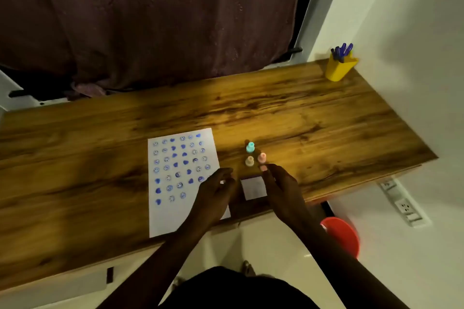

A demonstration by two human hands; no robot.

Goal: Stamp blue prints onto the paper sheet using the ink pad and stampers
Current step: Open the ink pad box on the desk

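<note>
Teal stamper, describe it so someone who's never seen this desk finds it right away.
On the wooden desk, look right of the paper sheet to the three small stampers. The teal stamper stands farthest from the hands, beyond the beige stamper and pink stamper.

Wooden desk (301, 113), dark-grained. On it: paper sheet (175, 213) with blue prints; square ink pad (253, 187) just right of it; teal stamper (250, 147), beige stamper (249, 161), pink stamper (262, 157) clustered beyond; yellow pen holder (339, 69) at far right corner.
</note>
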